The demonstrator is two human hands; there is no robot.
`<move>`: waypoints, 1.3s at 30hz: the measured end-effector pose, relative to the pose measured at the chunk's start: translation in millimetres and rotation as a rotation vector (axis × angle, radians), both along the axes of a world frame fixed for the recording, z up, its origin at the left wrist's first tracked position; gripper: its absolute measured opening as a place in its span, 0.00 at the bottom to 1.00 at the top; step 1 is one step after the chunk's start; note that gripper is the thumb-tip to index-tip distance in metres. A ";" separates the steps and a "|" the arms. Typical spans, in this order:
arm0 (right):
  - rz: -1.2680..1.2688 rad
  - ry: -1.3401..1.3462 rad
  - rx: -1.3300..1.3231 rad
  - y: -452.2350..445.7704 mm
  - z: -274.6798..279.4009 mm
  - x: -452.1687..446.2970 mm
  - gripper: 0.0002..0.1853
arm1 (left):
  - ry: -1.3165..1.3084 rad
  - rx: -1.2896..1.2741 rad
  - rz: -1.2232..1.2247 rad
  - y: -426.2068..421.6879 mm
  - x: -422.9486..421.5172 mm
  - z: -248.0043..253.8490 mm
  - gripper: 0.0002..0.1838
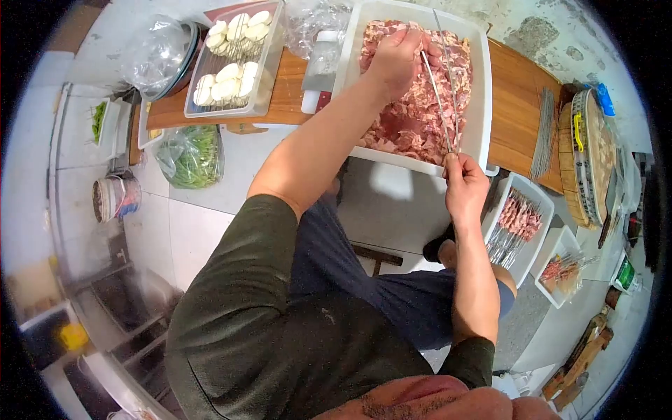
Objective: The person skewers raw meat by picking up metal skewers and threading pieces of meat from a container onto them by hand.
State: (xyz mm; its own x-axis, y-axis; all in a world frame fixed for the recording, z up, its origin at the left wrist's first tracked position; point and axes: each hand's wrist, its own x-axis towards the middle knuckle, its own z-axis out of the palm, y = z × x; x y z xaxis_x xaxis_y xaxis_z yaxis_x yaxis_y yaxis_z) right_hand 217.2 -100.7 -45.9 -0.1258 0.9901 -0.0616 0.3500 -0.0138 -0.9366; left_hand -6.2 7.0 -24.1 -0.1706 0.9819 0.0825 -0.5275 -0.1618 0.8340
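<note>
A large white tub [483,91] full of sliced raw meat [406,119] stands before me on a wooden board. My right hand [465,185] is closed at the tub's near rim around the lower ends of thin metal skewers [439,101]. Two skewers slant up from it over the meat, one reaching past the tub's far side. My left hand [399,61] is over the far part of the meat, fingers pinched at the tip of the shorter skewer. What they pinch looks like a piece of meat, partly hidden by the fingers.
Left of the tub are a cleaver [323,66] and a container of skewered white slices [259,105]. Bare skewers [543,133] lie on the board at right, beside round chopping blocks [586,154]. Lower right, a white bin [542,220] holds meat skewers. Bagged greens [190,157] are at left.
</note>
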 end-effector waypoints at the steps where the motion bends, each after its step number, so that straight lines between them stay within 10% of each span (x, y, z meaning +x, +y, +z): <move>1: 0.028 -0.032 -0.018 0.7 -0.6 1.3 0.15 | 0.022 0.004 -0.003 0.8 -0.4 -0.9 0.11; 17: 0.008 0.043 -0.059 15.3 -3.5 6.4 0.11 | 0.222 0.014 -0.067 10.7 9.8 -40.3 0.15; 25: 0.069 0.011 -0.067 19.7 8.9 21.2 0.14 | -0.243 0.221 -0.364 32.5 -44.6 -52.1 0.10; 29: 0.004 0.123 -0.029 22.4 10.5 28.9 0.12 | 0.594 -0.355 0.077 -4.7 -49.8 -4.0 0.13; 32: -0.002 0.164 -0.100 20.1 20.2 29.6 0.11 | 1.736 -0.263 0.011 -5.4 -63.2 -19.0 0.13; 39: 0.068 0.040 -0.008 16.5 19.0 32.3 0.12 | 2.058 -0.359 -0.323 0.3 -57.6 -64.6 0.12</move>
